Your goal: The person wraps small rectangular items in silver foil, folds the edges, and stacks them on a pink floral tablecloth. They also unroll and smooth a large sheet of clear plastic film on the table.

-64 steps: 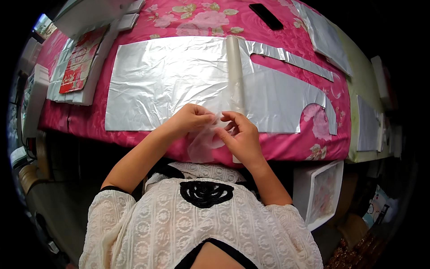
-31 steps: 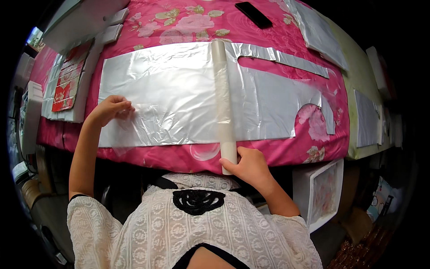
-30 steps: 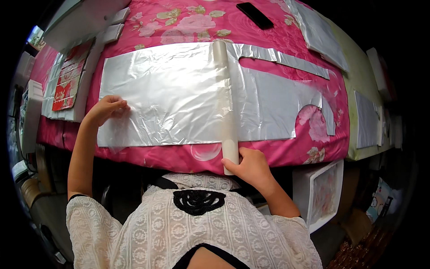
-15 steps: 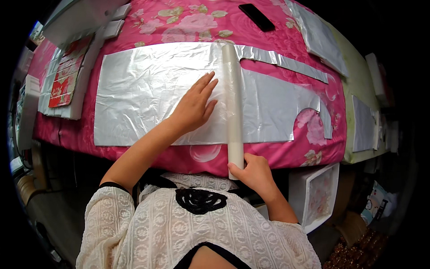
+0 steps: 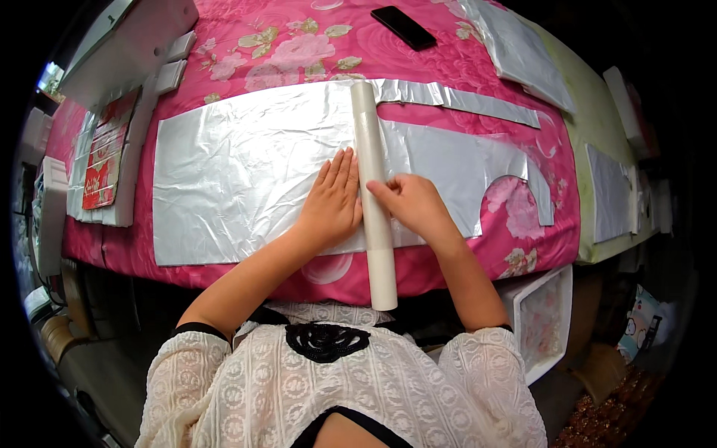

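Observation:
A silver plastic vest-type bag (image 5: 246, 179) lies flat, its body to the left and its two handle strips to the right. Across it, running from far to near, rests a long cream-white tube (image 5: 371, 149), whose near end sticks out past the table edge. My left hand (image 5: 332, 196) is open and laid flat on the bag, fingers stretched along the tube's left side. From the right, my right hand (image 5: 412, 203) has its thumb on the middle of the tube and its other fingers curled. What lies under those fingers is hidden.
A pink flowered cloth (image 5: 299, 52) covers the table. A black phone (image 5: 403, 28) lies at the far side, beside a stack of silver bags (image 5: 519, 56). White boxes (image 5: 131, 45) and a red printed packet (image 5: 108, 157) stand left. A white bin (image 5: 541, 321) sits below right.
My right hand has moved from the tube's near end up to its middle. My left hand has come closer to me and against the tube. The view has shifted slightly.

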Demonstrator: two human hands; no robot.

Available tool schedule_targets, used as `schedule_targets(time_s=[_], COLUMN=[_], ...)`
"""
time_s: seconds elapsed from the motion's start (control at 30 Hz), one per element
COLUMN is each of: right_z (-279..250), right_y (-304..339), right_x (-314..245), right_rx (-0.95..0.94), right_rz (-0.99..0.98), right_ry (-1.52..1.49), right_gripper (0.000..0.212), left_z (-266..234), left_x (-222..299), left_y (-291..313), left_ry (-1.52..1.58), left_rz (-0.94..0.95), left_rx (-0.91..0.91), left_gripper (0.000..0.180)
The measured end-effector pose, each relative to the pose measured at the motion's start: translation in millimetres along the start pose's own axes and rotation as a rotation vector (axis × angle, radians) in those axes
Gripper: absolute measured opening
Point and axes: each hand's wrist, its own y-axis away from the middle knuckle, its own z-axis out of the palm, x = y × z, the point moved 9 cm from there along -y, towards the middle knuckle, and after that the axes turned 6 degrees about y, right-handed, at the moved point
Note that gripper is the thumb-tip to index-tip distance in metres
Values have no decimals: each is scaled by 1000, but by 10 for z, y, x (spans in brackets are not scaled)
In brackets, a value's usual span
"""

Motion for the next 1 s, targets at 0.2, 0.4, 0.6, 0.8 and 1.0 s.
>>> schedule_targets(time_s=[0.2, 0.4, 0.6, 0.8, 1.0], right_z=[74, -164, -1889, -2626, -296], right_y=[-1306, -1732, -1526, -1030, -638], right_x=[153, 603, 1858, 1087, -1331], right_rx=[-1, 183, 615, 534, 63], right_rz=[133, 187, -49, -441, -621], right_ry=[-843, -1852, -1842, -1562, -596], right_gripper=[38, 21, 25, 29, 39], left_z=[10, -4, -16, -5, 0], left_x=[1, 5, 11, 17, -3], left_y=[-22, -17, -8, -6, -2], left_ry=[-10, 3, 33, 58, 27], left_rz=[-9, -30, -29, -35, -29], left_rx=[-5, -35, -39, -45, -29], left_gripper=[58, 59, 61, 61, 60])
